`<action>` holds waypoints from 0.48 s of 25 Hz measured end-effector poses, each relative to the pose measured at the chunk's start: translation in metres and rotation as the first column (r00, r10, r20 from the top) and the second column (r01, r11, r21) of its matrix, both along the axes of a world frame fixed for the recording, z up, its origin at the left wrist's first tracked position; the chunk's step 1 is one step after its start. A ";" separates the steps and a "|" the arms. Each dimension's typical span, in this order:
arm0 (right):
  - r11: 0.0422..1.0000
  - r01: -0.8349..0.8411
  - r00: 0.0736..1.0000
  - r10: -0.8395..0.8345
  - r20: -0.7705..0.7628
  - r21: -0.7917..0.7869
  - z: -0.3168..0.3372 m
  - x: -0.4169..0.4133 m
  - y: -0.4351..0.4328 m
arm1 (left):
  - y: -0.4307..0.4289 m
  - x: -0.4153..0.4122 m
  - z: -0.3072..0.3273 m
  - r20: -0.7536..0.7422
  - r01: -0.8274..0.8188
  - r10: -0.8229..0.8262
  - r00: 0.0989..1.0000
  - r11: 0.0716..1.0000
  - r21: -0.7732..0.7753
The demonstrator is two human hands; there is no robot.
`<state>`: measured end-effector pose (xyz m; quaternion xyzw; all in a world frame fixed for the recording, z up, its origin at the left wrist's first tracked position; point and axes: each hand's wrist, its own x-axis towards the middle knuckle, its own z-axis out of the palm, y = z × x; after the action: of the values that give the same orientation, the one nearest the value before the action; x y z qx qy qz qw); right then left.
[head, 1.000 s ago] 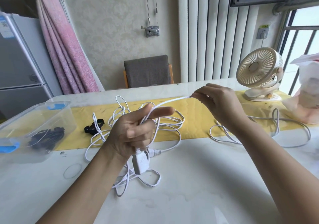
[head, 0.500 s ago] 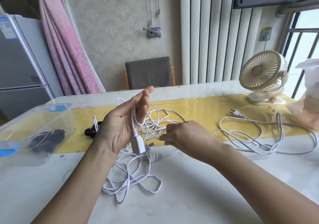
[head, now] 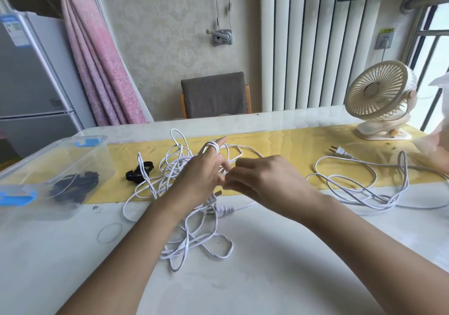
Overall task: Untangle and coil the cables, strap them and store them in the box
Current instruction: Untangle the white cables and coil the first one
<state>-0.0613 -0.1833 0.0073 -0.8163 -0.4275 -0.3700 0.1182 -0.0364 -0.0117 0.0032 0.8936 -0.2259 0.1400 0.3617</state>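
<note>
Head view: the step looks like coiling. The left hand (head: 199,176) is up over the middle of the table (head: 267,278), fingers nearly straight, with loops of the white cable (head: 181,249) round them; its thumb is hidden. The right hand (head: 262,181) is just beside it, fingers bent, and seems to pinch the same cable. Most of the cable lies in a messy heap under the hands; it looks thin, smooth and bendy. Next, I think, more cable must be pulled free and wound on without knots. The black strap (head: 139,171) waits on the yellow cloth (head: 291,144); the clear plastic box (head: 92,159) sits at the left edge; a second cable (head: 379,201) lies loose near the right edge.
</note>
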 end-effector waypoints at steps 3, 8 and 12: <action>0.981 0.007 0.985 -0.039 0.166 0.192 0.016 -0.004 -0.011 | 0.002 -0.006 0.012 -0.180 0.019 -0.048 0.982 0.987 -0.161; 0.911 0.115 0.929 -0.240 0.281 0.396 0.030 0.004 -0.041 | -0.006 -0.021 0.026 -0.471 0.215 -0.399 0.787 0.893 -0.396; 0.855 0.186 0.925 -0.319 0.208 0.484 0.025 0.023 -0.065 | -0.009 -0.025 0.027 -0.598 0.284 -0.624 0.504 0.773 -0.567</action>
<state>-0.0388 -0.2486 0.0322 -0.7542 -0.2291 -0.5841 0.1939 -0.0616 -0.0210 0.0306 0.6781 -0.2511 -0.3081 0.6182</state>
